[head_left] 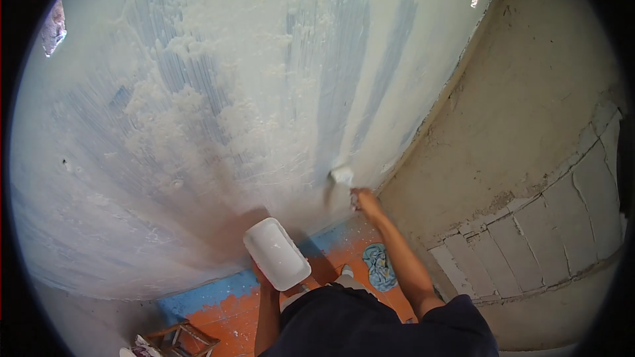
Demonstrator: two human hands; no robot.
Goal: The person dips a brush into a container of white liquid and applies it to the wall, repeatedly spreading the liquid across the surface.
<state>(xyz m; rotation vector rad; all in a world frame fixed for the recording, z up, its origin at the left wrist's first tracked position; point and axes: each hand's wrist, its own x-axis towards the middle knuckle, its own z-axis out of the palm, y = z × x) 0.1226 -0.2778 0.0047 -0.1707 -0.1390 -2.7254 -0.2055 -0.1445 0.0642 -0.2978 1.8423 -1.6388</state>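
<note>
My right hand [366, 201] is closed around the handle of a paintbrush [342, 175]. Its white-coated head is at the lower part of the wall [264, 125], which is streaked with white over blue-grey. Whether the bristles touch the wall is hard to tell. A white rectangular plastic tray [276, 254] is held up in front of my body by my left hand [262, 280], which grips it from below on the left side. The tray hides most of that hand's fingers. White lumps and drips cover much of the wall surface.
An orange and blue floor [228, 314] with white spatters lies below. On it, a crumpled blue-green cloth [379, 268] is beside my right arm. A wooden stool-like frame [182, 338] stands at lower left. A bare plaster wall [522, 92] meets the painted one on the right.
</note>
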